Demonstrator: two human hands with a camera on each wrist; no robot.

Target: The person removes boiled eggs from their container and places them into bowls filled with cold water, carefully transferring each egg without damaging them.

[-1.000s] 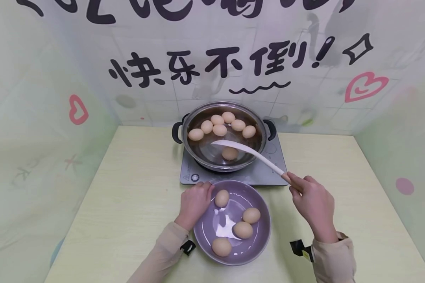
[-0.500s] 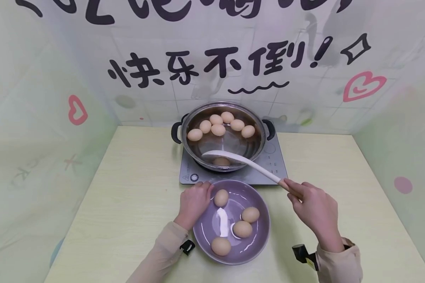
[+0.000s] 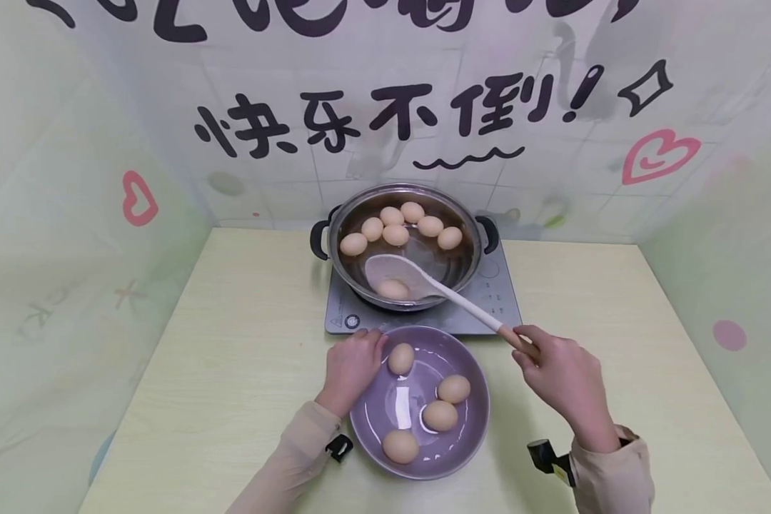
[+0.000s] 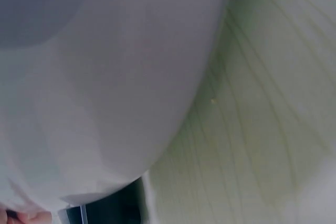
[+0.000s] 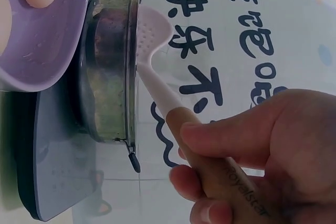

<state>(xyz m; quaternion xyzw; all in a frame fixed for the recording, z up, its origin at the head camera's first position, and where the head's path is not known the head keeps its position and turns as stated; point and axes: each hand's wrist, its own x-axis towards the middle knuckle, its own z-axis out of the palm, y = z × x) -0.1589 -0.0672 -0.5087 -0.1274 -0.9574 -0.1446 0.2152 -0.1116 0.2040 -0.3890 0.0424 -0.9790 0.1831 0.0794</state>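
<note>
One word, "Royalstar" (image 5: 244, 191), on spoon hdl (image 5: 212, 169) in R grip (image 3: 565, 375).

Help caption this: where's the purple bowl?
Head view, lower centre: the purple bowl sits in front of the induction cooker, the left hand gripping its left rim.

The left hand (image 3: 352, 368) curls its fingers. The right hand (image 3: 567, 375) grips, thumb extended, nearer the table's right edge (image 3: 689, 350).

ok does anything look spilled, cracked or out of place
Nothing clearly stands out: the eggs show no cracks, and no spill is visible. Only the pot has dark, blotchy patches on its outer wall, perhaps stains or reflections; I cannot tell which.
</note>
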